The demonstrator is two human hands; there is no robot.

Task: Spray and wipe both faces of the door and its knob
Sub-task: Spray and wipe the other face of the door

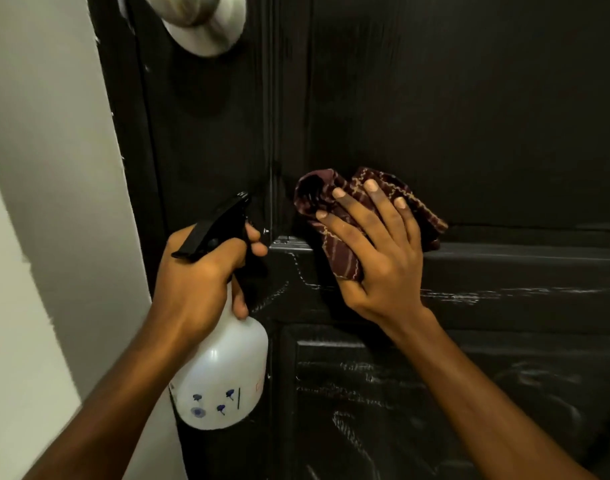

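Right hand (pixel 376 251): fingers spread flat, pressing a maroon striped cloth (pixel 334 209) against the black door (pixel 469 116), at the lower-left corner of the upper recessed panel, over the ledge of the cross rail.
Left hand (pixel 199 275): wrapped around the neck of a white spray bottle (pixel 223 379), one finger at the black trigger head (pixel 216 226), nozzle toward the door.
Knob (pixel 199 22): silver, blurred, near the door's left edge, top of view.
Wall (pixel 36 168): pale, left of the door.
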